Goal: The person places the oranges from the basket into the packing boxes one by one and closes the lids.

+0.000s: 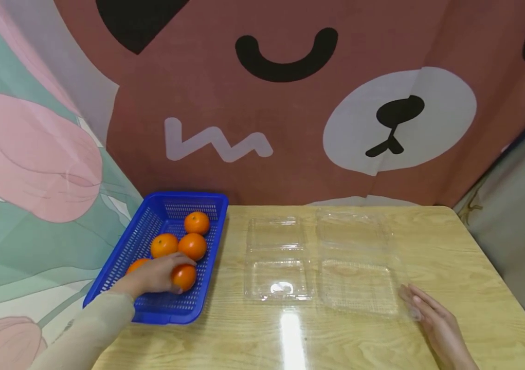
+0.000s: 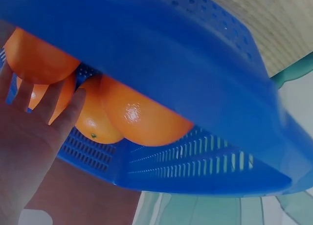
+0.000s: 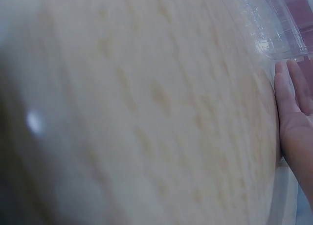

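Orange (image 1: 184, 278) near the front right corner of a blue basket (image 1: 165, 315), under the left hand (image 1: 160, 273). Head view: left fingers curled over the top of the fruit, thumb low on its side, grasping; whether lifted off the basket floor, cannot tell. Four other oranges (image 1: 192, 246) close around and behind, all inside the basket. Left forearm in a pale sleeve (image 1: 100, 321), slanting in from lower left across the basket's side, back of hand upward. Right hand (image 1: 434, 314) well apart, loose, fingers extended, tips touching the right edge of a clear plastic box (image 1: 359, 288) on the wooden table (image 1: 350, 341); slanting in from lower right, pointing up and inward. Second clear box (image 1: 277, 280) between that one and the basket. Left wrist view: palm toward camera, fingers slightly apart, tips against the fruit; thumb hidden; basket wall cutting across several oranges. Right wrist view: mostly blurred tabletop; right hand at the picture's edge, fingers nearly straight, tips up at the clear plastic.
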A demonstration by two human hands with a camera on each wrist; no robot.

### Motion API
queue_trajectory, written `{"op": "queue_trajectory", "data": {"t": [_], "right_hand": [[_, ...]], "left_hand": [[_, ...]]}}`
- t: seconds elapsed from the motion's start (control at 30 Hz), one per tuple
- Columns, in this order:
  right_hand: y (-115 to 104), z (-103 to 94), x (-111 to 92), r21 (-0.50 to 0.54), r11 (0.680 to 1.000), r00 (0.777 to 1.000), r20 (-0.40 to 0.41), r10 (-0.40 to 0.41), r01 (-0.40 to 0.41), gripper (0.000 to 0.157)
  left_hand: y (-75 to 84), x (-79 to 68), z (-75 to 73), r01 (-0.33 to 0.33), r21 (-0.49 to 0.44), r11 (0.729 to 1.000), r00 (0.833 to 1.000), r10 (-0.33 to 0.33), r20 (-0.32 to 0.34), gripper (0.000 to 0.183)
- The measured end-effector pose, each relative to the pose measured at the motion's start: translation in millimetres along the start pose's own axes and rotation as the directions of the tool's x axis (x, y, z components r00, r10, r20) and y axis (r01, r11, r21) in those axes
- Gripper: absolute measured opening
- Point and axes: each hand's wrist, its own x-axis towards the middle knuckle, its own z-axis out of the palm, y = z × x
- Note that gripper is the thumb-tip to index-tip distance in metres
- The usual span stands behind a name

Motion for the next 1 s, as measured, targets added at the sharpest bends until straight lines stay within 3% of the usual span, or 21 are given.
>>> {"op": "queue_trajectory", "data": {"t": [0.43,0.77,1.0], "right_hand": [[-1.8,0.8,-2.7,-0.045,0.999,1.000,-0.014,0.003,-0.003,0.051],[-1.8,4.3,-2.7,-0.081,0.997,0.999,-0.043,-0.001,-0.003,0.055],[-5.7,4.3,-4.3,-0.120,0.990,0.997,-0.057,0.060,-0.067,0.056]], "left_hand": [[2.2,5.4,3.6,0.011,0.060,0.998,1.000,-0.012,0.015,0.064],[1.4,4.2,4.0,0.041,0.034,0.999,0.999,-0.041,-0.004,0.062],[2.2,-0.6,-1.9,0.076,-0.009,0.997,0.997,-0.076,-0.029,0.064]]}}
